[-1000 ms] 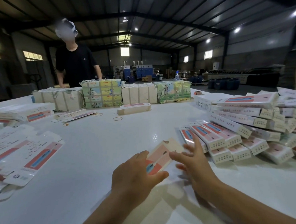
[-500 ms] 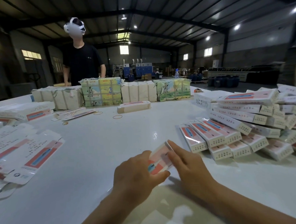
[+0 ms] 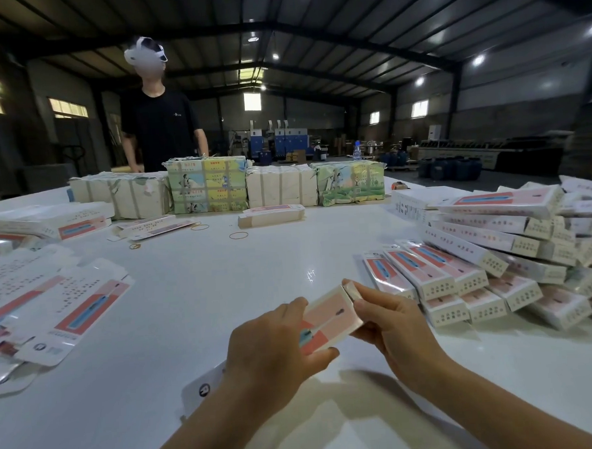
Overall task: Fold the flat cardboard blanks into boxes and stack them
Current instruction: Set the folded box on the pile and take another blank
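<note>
I hold a partly folded pink-and-white box (image 3: 328, 317) just above the white table (image 3: 206, 297), near its front edge. My left hand (image 3: 277, 345) grips its near end, thumb under the front side. My right hand (image 3: 388, 319) pinches the far end, thumb pressing on the small end flap. A white flap with a round logo (image 3: 204, 388) pokes out beneath my left wrist. Folded boxes lie heaped in a pile (image 3: 494, 248) to the right. Flat blanks (image 3: 52, 305) spread across the left side.
Wrapped bundles of blanks (image 3: 224, 188) line the table's far edge, with a person in a black shirt (image 3: 161, 128) standing behind them. A single folded box (image 3: 270, 215) and loose rubber bands (image 3: 238, 235) lie mid-table.
The box's far end flap, sticking out a second ago, now lies folded down under my right thumb. My right hand went from spread fingers to a pinch on that end.
</note>
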`<act>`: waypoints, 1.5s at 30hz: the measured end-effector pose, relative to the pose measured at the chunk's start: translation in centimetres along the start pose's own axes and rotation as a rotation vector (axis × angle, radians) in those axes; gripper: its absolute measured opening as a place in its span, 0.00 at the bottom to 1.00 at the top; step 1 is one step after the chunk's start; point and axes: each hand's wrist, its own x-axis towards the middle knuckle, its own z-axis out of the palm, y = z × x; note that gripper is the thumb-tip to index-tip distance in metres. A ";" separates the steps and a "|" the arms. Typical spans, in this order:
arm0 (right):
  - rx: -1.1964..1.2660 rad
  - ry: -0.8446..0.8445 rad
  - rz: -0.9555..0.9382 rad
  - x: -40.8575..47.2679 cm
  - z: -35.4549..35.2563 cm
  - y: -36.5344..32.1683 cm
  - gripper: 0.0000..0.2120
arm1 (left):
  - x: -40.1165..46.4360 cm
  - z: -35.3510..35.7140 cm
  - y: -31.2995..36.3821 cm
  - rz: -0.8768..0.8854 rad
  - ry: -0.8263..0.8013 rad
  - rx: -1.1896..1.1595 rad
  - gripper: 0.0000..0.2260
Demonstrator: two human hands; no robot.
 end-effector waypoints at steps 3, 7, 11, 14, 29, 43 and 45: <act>-0.130 0.006 -0.094 -0.3 0.2 -0.2 0.21 | 0.0 -0.1 0.2 0.036 0.030 0.103 0.31; -0.313 0.011 -0.201 -0.8 0.4 -0.3 0.30 | 0.1 -0.5 0.6 0.091 0.076 0.136 0.33; -0.544 0.089 -0.377 -1.4 0.6 0.4 0.18 | 0.1 -0.5 0.8 0.134 0.068 0.141 0.32; -0.661 0.041 -0.435 -1.7 0.8 0.7 0.16 | 0.1 -0.7 0.6 0.068 0.061 0.135 0.33; -0.470 -0.048 -0.095 -1.5 1.7 1.0 0.23 | 0.3 0.6 0.2 -0.043 0.044 0.099 0.29; -1.153 -0.434 -0.582 -0.2 -0.5 0.4 0.36 | 0.5 -1.2 -2.4 0.012 -0.289 -0.083 0.27; -1.259 -0.416 -0.707 0.1 -1.0 0.3 0.29 | 0.6 -1.3 -2.2 0.059 -0.280 -0.020 0.26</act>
